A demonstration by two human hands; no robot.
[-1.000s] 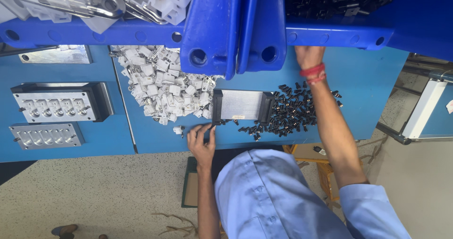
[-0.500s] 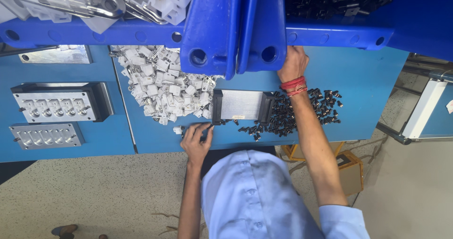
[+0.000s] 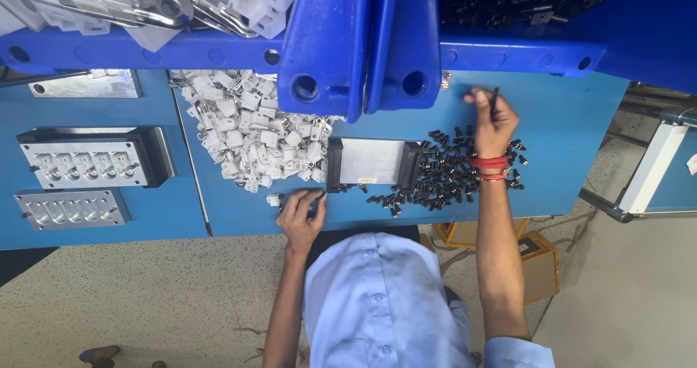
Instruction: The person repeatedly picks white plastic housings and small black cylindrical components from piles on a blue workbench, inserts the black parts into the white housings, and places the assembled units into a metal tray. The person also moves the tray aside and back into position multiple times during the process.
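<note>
we see the blue table (image 3: 566,121) from above, with our light blue shirt (image 3: 385,303) at its near edge. our right hand (image 3: 494,121) is raised over the far right part of the table, just below the blue bin (image 3: 523,56) of black parts that hangs over the far edge. its fingers are pinched closed on a small black pin (image 3: 494,101), which stands out upward from the fingertips. red bangles (image 3: 488,166) ring that wrist, and beneath the wrist lies a loose heap of black pins (image 3: 435,179), spread from the middle of the table toward its right side.

our left hand (image 3: 301,215) rests at the near edge of the table, fingers curled down on the surface. just beside its fingertips, to the left, is a small white part (image 3: 274,199); we cannot tell whether the hand has hold of it or only touches it, and how tightly the fingers are closed is not clear.

between the two hands sits a grey metal block with black ends (image 3: 374,163), near the middle of the table. left of it a big pile of white plastic parts (image 3: 247,128) spreads toward the far edge. on the left end of the table lie two metal mould plates with rows of cavities (image 3: 80,165), one nearer us than the other. a second blue bin (image 3: 145,48) with white parts hangs over the far left edge.
</note>
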